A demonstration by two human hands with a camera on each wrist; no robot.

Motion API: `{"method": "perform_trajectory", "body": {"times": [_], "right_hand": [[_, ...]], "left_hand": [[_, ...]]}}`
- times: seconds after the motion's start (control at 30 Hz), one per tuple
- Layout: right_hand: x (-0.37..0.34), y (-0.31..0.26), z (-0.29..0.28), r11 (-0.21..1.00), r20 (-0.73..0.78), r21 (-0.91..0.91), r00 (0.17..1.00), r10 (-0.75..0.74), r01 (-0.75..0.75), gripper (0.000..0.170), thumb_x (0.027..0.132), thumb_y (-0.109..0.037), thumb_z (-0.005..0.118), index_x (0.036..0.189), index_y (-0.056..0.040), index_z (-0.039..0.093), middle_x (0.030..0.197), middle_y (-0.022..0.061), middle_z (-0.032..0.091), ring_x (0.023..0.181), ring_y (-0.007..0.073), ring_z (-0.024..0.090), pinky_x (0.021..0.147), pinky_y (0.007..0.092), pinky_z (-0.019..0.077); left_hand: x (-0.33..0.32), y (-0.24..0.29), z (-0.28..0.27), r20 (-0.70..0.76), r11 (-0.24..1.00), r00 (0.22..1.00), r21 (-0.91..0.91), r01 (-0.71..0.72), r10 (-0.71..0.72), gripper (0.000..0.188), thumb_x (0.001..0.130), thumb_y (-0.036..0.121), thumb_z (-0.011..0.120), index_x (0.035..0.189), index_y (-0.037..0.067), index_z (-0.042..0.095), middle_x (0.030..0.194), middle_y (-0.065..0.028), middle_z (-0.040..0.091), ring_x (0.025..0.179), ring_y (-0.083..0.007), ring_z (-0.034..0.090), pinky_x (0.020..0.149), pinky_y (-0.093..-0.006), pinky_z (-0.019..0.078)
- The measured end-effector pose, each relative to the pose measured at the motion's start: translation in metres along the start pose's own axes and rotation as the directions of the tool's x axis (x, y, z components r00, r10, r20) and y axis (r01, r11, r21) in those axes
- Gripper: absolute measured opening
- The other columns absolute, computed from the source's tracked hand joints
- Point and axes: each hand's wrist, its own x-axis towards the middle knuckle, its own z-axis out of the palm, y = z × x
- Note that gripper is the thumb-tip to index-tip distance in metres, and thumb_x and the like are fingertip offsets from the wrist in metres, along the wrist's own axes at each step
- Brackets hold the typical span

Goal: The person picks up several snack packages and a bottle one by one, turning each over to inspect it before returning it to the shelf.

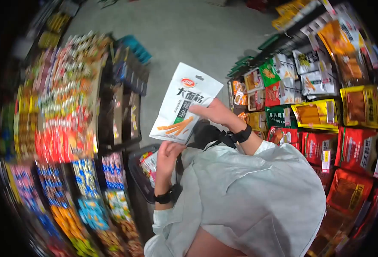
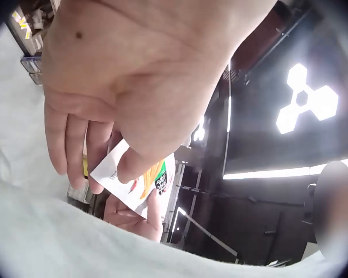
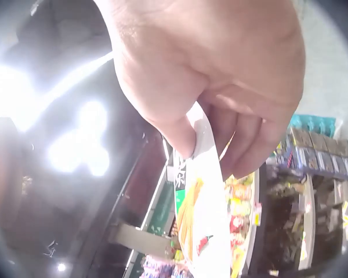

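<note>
A white snack bag point(image 1: 184, 96) with a red oval logo, black lettering and printed orange-brown sticks is held up in front of the body, its front facing the head camera. My right hand point(image 1: 217, 113) pinches its right edge, thumb across the front and fingers behind. At the lower edge, my left hand point(image 1: 167, 158) grips a corner; in the left wrist view its thumb point(image 2: 129, 167) lies on the printed side. The right wrist view shows the bag point(image 3: 206, 191) nearly edge-on, bending between thumb and fingers.
A dark shopping basket point(image 1: 135, 165) with colourful packets inside stands beside the left forearm. Left of it, a shelf point(image 1: 98, 115) carries rows of small packaged snacks. On the right hang red, yellow and white snack bags point(image 1: 315, 113) with price tags. Grey floor point(image 1: 189, 34) stretches ahead.
</note>
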Motion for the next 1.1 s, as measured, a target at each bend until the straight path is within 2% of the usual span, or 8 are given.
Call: {"method": "perform_trajectory", "body": {"times": [0.2,0.33,0.37,0.47,0.67,0.87,0.97,1.1], "right_hand": [[0.013,-0.025,-0.097,0.904,-0.107,-0.36,0.953,-0.285,0.23,0.038,0.088,-0.018,0.071,0.122,-0.0023,0.064,0.106,0.011,0.073,0.094,0.0209,0.068,0.087,0.0339,0.0514],[0.006,-0.037,-0.138,0.836,-0.084,-0.538,0.98,-0.178,0.106,0.033,0.088,-0.03,0.069,0.109,-0.0035,0.07,0.091,0.0207,0.07,0.08,0.0366,0.067,0.073,0.0393,0.052],[0.007,-0.017,-0.151,0.768,-0.007,-0.586,0.946,-0.324,0.259,0.032,0.088,-0.032,0.069,0.104,-0.0043,0.072,0.088,0.0196,0.069,0.08,0.0371,0.067,0.069,0.0405,0.0509],[0.002,-0.021,-0.161,0.804,-0.14,-0.59,0.971,-0.196,0.077,0.032,0.087,-0.032,0.071,0.103,-0.0042,0.073,0.082,0.0189,0.068,0.075,0.0367,0.066,0.065,0.0402,0.0496],[0.014,-0.019,-0.19,0.902,-0.23,-0.43,0.971,-0.071,-0.036,0.03,0.086,-0.029,0.074,0.101,-0.0037,0.071,0.086,0.0172,0.069,0.073,0.032,0.064,0.067,0.0382,0.0489],[0.094,0.007,-0.197,0.854,-0.511,-0.518,0.814,-0.275,-0.037,0.039,0.085,-0.038,0.073,0.103,-0.0035,0.072,0.086,0.0218,0.07,0.078,0.0385,0.067,0.072,0.0416,0.0523],[0.129,-0.033,-0.199,0.891,-0.609,-0.334,0.792,0.046,-0.309,0.038,0.085,-0.034,0.073,0.108,-0.0046,0.07,0.096,0.0211,0.071,0.088,0.0375,0.068,0.081,0.041,0.0529],[0.17,-0.043,-0.191,0.899,-0.658,-0.429,0.711,-0.249,-0.082,0.034,0.086,-0.025,0.073,0.112,-0.0046,0.069,0.106,0.0184,0.071,0.098,0.0329,0.069,0.086,0.0379,0.0533]], "left_hand": [[0.095,0.048,0.06,-0.2,0.96,0.963,0.248,-0.128,0.18,0.061,0.092,0.007,0.066,0.145,0.002,0.035,0.137,-0.0192,0.051,0.123,-0.0249,0.054,0.105,-0.0357,0.0434],[0.161,0.069,0.101,0.054,0.824,0.958,0.498,-0.269,0.28,0.072,0.089,0.013,0.071,0.149,0.002,0.032,0.147,-0.0189,0.041,0.136,-0.029,0.043,0.112,-0.0405,0.0357],[0.175,0.069,0.106,0.073,0.802,0.966,0.543,-0.248,0.249,0.067,0.087,0.014,0.073,0.144,0.0,0.041,0.15,-0.0185,0.038,0.139,-0.0297,0.04,0.114,-0.0425,0.0324],[0.204,0.09,0.133,0.269,0.506,0.917,0.77,-0.388,0.294,0.057,0.087,0.015,0.072,0.137,-0.001,0.05,0.152,-0.0189,0.036,0.14,-0.0282,0.038,0.114,-0.0423,0.032],[0.256,0.105,0.141,0.431,0.891,0.902,0.418,-0.179,-0.021,0.04,0.084,0.003,0.075,0.122,-0.001,0.059,0.11,-0.0059,0.068,0.101,-0.0128,0.062,0.088,-0.029,0.0486],[0.341,0.156,0.141,0.495,0.916,0.867,0.374,-0.145,-0.064,0.036,0.086,0.002,0.073,0.119,-0.002,0.06,0.106,-0.0045,0.069,0.094,-0.0106,0.064,0.083,-0.0279,0.0513],[0.386,0.19,0.134,0.52,0.914,0.85,0.381,-0.137,-0.09,0.033,0.086,0.003,0.073,0.117,-0.001,0.062,0.106,-0.0053,0.07,0.093,-0.0118,0.064,0.083,-0.028,0.0515],[0.443,0.223,0.129,0.609,0.908,0.784,0.384,-0.165,-0.115,0.03,0.086,0.005,0.073,0.115,-0.001,0.064,0.105,-0.0055,0.07,0.092,-0.012,0.064,0.085,-0.028,0.0501]]}}
